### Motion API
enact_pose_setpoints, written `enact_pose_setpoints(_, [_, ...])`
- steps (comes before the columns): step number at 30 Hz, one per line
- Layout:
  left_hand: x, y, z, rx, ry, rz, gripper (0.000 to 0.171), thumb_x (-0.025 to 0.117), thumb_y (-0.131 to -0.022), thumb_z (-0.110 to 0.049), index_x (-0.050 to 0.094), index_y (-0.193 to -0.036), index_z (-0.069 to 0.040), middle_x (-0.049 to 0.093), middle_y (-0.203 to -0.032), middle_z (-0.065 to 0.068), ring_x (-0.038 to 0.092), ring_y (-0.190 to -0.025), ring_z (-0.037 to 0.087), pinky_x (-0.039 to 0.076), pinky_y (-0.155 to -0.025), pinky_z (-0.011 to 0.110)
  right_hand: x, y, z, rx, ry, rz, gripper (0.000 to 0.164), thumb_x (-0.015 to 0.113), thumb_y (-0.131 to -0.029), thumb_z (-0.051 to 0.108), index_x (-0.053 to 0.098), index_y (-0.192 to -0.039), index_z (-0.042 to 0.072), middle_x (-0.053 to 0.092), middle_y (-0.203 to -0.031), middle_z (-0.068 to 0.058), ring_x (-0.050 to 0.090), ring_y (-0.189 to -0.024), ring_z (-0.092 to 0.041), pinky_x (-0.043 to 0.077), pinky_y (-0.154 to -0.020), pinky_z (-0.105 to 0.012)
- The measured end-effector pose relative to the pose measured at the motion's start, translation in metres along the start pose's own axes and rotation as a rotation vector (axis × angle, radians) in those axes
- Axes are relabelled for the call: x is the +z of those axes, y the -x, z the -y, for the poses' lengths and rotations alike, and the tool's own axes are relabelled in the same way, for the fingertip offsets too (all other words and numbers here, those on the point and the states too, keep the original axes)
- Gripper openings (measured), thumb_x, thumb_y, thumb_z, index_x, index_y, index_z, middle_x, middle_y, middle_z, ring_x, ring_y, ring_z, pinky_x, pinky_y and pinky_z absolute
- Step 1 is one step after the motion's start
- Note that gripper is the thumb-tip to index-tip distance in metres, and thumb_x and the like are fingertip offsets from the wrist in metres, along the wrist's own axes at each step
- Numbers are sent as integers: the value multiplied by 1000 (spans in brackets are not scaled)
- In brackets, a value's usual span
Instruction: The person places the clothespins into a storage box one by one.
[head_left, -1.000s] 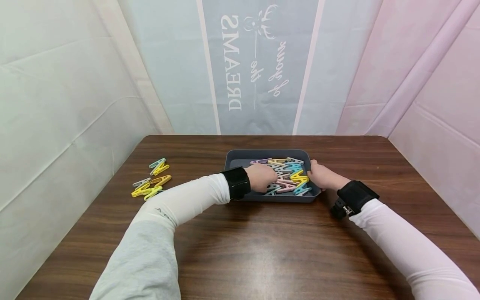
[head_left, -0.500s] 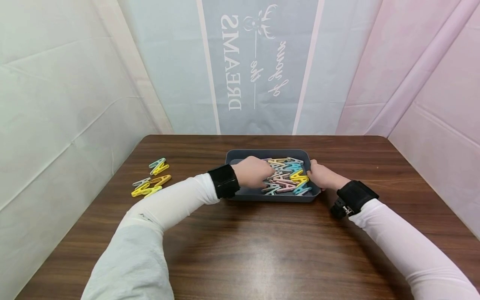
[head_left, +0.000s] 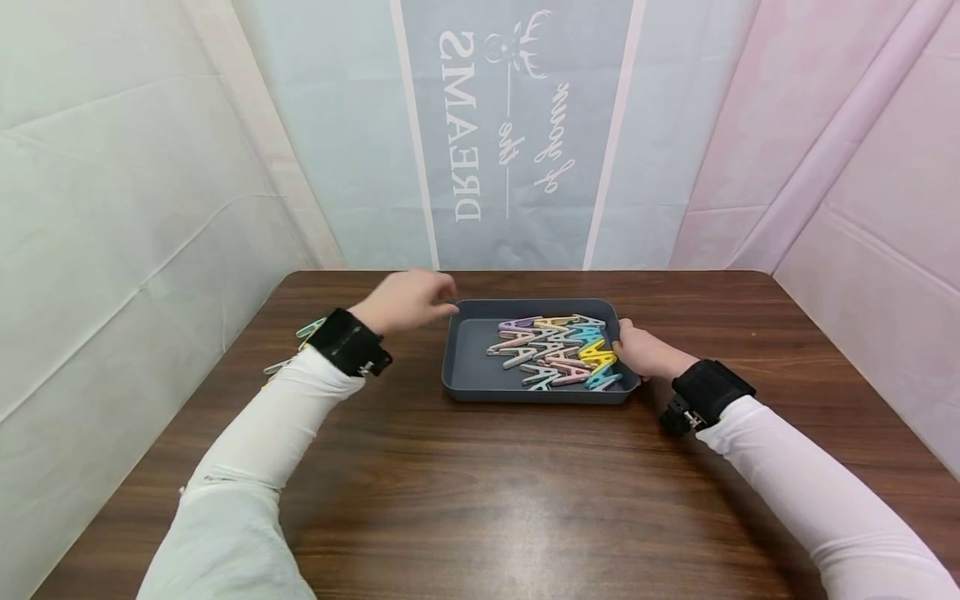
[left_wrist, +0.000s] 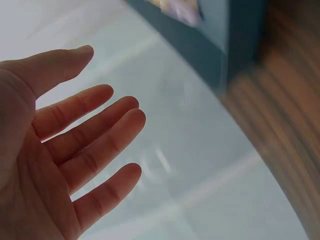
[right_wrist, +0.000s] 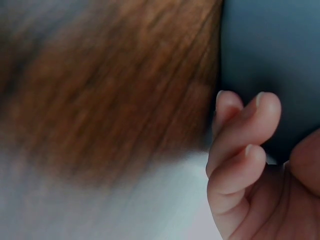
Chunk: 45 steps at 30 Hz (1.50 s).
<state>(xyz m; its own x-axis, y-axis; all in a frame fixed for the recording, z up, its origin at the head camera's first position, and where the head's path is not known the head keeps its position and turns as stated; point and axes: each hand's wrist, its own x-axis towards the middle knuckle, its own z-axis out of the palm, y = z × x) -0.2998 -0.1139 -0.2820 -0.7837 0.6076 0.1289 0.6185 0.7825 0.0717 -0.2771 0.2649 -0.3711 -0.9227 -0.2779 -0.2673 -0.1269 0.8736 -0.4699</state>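
A dark grey-blue tray [head_left: 468, 350] rests on the table, its right part holding several clothespins in pastel colours, among them a yellow clothespin [head_left: 597, 354] and a purple clothespin [head_left: 517, 323]. My right hand [head_left: 649, 352] grips the tray's right end; in the right wrist view, curled fingers [right_wrist: 240, 170] lie against the tray wall [right_wrist: 275, 45]. Just left of the tray's far left corner, my left hand [head_left: 408, 302] is raised and holds nothing. Its fingers [left_wrist: 100, 150] are spread and relaxed in the left wrist view, apart from the tray.
More clothespins lie on the table's left side; a green clothespin [head_left: 310, 328] and a grey clothespin [head_left: 276, 367] peek out, others hidden behind the left forearm. A printed cloth [head_left: 510, 242] hangs behind the wooden table [head_left: 510, 483], with pale cloth at both sides.
My left hand has left the clothespins in the tray and moved left and up, past the tray's left end, its fingers opening. The right hand stays on the tray.
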Motion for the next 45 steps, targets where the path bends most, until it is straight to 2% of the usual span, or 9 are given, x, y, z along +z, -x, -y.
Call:
enact_pose_setpoints(5, [-11,22,51,-186,158,-34,27,64,-95,-28,65,-108,-5,67,-98,8,62,-89,24,48,-80,43,-1,0,1,4,9,-9,54,35,-104,9,7,-138,-23,50,-75,-17,49,-48,-19,44,-48,-32])
enact_pose_setpoints(9, [-13,42,85,-320,234,-59,30,62,-97,-28,64,-111,-1,65,-105,16,61,-97,31,46,-84,48,-3,0,1,9,3,-13,51,35,-104,9,9,-136,-22,50,-80,-20,49,-50,-20,44,-49,-32])
enact_pose_setpoints(14, [-6,64,121,-460,239,-53,38,58,-98,-31,63,-114,3,63,-110,23,58,-101,38,45,-85,53,-2,0,1,9,2,-12,50,34,-104,8,10,-136,-22,50,-81,-21,50,-50,-20,44,-48,-32])
enact_pose_setpoints(20, [10,91,150,-604,243,-2,44,58,-96,-33,61,-114,8,61,-112,27,58,-99,41,45,-81,53,-3,0,2,19,1,-7,54,36,-104,9,8,-138,-22,49,-76,-17,49,-48,-19,44,-48,-31])
enact_pose_setpoints(26, [23,109,173,-669,248,54,44,58,-95,-29,59,-111,11,60,-109,30,57,-96,43,46,-77,52,-4,1,3,9,4,-10,54,36,-104,9,8,-137,-22,47,-72,-14,47,-47,-19,43,-48,-30])
enact_pose_setpoints(31, [34,115,186,-704,260,139,46,63,-92,-27,56,-114,13,60,-109,31,57,-97,43,47,-76,51,-4,1,4,9,6,-13,53,36,-103,9,9,-137,-22,46,-69,-13,46,-47,-18,43,-47,-30])
enact_pose_setpoints(36, [39,114,187,-736,307,208,50,65,-88,-19,51,-121,16,58,-110,32,57,-96,42,48,-79,50,-2,1,3,21,-5,-7,53,35,-103,9,9,-137,-22,47,-72,-14,47,-47,-18,43,-47,-30])
enact_pose_setpoints(45, [46,112,190,-762,292,234,51,64,-87,-19,51,-122,15,59,-110,31,58,-92,39,48,-74,47,-2,2,2,0,-6,-14,51,36,-103,9,11,-136,-22,46,-70,-13,46,-47,-19,42,-47,-30])
